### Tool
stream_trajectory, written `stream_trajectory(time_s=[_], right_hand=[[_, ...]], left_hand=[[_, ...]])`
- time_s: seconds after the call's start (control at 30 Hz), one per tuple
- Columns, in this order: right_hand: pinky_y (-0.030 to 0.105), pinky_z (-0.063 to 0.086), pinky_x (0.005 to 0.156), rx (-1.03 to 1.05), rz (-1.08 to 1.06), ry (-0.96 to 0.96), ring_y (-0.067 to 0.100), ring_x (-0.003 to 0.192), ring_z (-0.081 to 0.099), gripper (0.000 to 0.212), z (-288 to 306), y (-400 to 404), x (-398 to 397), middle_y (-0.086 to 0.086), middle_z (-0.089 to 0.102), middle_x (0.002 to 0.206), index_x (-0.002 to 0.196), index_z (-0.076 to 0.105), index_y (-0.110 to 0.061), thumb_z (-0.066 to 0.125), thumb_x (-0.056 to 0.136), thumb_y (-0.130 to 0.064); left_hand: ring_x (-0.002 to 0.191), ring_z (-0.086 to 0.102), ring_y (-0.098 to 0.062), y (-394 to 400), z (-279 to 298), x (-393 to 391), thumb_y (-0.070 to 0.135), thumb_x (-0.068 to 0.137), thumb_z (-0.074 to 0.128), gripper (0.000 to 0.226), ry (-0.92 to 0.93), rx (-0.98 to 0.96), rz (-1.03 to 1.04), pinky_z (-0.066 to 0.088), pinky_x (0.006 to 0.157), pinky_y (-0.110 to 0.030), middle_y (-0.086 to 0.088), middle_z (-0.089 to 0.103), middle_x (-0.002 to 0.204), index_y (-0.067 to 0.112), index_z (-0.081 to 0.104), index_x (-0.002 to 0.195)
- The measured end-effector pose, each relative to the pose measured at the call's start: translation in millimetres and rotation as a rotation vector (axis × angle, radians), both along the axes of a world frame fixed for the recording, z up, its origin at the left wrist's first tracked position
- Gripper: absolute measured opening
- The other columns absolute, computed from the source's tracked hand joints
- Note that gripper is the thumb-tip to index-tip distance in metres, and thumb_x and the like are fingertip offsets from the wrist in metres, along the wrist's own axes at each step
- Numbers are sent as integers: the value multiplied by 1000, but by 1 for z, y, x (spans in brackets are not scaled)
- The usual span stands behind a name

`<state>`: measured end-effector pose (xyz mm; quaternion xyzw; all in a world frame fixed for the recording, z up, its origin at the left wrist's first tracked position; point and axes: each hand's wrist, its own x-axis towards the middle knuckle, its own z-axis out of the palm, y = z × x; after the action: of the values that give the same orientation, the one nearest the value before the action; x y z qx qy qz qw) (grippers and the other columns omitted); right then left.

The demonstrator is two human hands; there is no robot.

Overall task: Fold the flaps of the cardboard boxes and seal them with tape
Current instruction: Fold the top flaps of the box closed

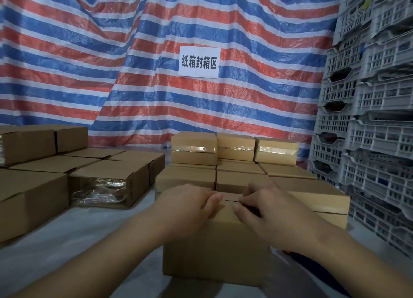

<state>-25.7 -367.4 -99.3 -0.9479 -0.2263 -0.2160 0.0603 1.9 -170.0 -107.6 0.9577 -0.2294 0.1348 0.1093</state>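
Note:
A brown cardboard box (214, 248) stands on the pale surface right in front of me. Its top flaps are folded down and meet at a dark seam between my hands. My left hand (190, 204) lies palm down on the left part of the top, fingers curled at the seam. My right hand (257, 206) presses on the right part, fingertips at the same seam. No tape shows on this box. A small orange and dark object (288, 252) peeks out beside my right forearm, mostly hidden.
Behind the box stand rows of similar boxes (241, 177), the far ones (194, 149) sealed with shiny clear tape. More boxes (107, 179) lie at the left. Grey plastic crates (377, 123) are stacked high at the right. A striped tarp with a white sign (199, 62) hangs behind.

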Motion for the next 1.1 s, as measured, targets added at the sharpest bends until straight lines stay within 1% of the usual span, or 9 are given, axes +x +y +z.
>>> stream_trajectory(time_s=[0.13, 0.37, 0.63, 0.73, 0.8, 0.83, 0.9, 1.0, 1.1], right_hand=[[23, 37, 80, -91, 2, -58, 2, 90, 46, 43, -7, -2, 0, -13, 48, 102, 114, 64, -32, 26, 104, -50], [18, 36, 90, -17, 48, -25, -3, 103, 41, 46, -17, -9, 8, -15, 48, 116, 132, 56, -35, 25, 104, -51], [27, 26, 110, -33, 76, -77, -4, 113, 34, 48, -27, -11, 9, -18, 46, 121, 137, 54, -37, 21, 104, -49], [17, 24, 103, 190, 114, 54, -7, 122, 34, 55, -20, -27, 11, -24, 42, 131, 147, 44, -35, 21, 100, -53], [18, 33, 95, 354, 22, 50, 1, 120, 47, 46, -7, -48, 11, -18, 51, 129, 136, 55, -32, 29, 101, -48], [20, 39, 84, 326, -65, -9, 8, 106, 57, 39, 0, -62, 11, -14, 61, 114, 113, 66, -29, 32, 102, -45], [22, 33, 57, 59, -341, 1, 11, 69, 55, 42, 8, -85, 9, -8, 56, 75, 71, 55, -27, 30, 100, -46], [24, 30, 53, -223, -601, 262, 3, 62, 46, 58, -13, -101, 3, -9, 49, 70, 67, 49, -28, 22, 95, -71], [24, 34, 54, -204, -640, 342, 3, 65, 53, 58, -44, -106, 2, -10, 56, 74, 80, 58, -33, 28, 87, -82]], left_hand=[[147, 19, -12, -10, -10, -7, 68, 94, 9, 70, -66, 127, 20, 15, 118, -36, 7, 17, 162, 32, 12, 155], [143, 30, -11, -13, -22, -9, 59, 98, 6, 65, -197, 158, -2, 19, 118, -33, 6, 35, 156, 30, 32, 149], [146, 24, -18, -30, -31, -16, 57, 99, 12, 66, -143, 119, 34, 12, 117, -33, -6, 27, 159, 21, 22, 153], [143, 29, -19, -26, -32, -16, 67, 95, 15, 70, -176, 124, 30, 17, 115, -33, -3, 32, 157, 26, 24, 151], [141, 31, -18, -26, -31, -14, 69, 94, 15, 71, -182, 138, 41, 22, 115, -34, -1, 34, 156, 27, 24, 150], [141, 32, -18, -26, -29, -13, 69, 94, 15, 71, -181, 143, 47, 23, 114, -35, -1, 34, 156, 27, 24, 151], [142, 31, -18, -27, -28, -12, 68, 94, 14, 70, -168, 162, 53, 24, 114, -36, 0, 33, 156, 28, 23, 151], [141, 31, -18, -27, -28, -13, 68, 94, 14, 69, -169, 164, 60, 25, 114, -36, 1, 33, 155, 28, 25, 150], [140, 33, -17, -28, -30, -14, 68, 93, 11, 70, -198, 149, 64, 25, 114, -35, 1, 35, 154, 28, 26, 149]])
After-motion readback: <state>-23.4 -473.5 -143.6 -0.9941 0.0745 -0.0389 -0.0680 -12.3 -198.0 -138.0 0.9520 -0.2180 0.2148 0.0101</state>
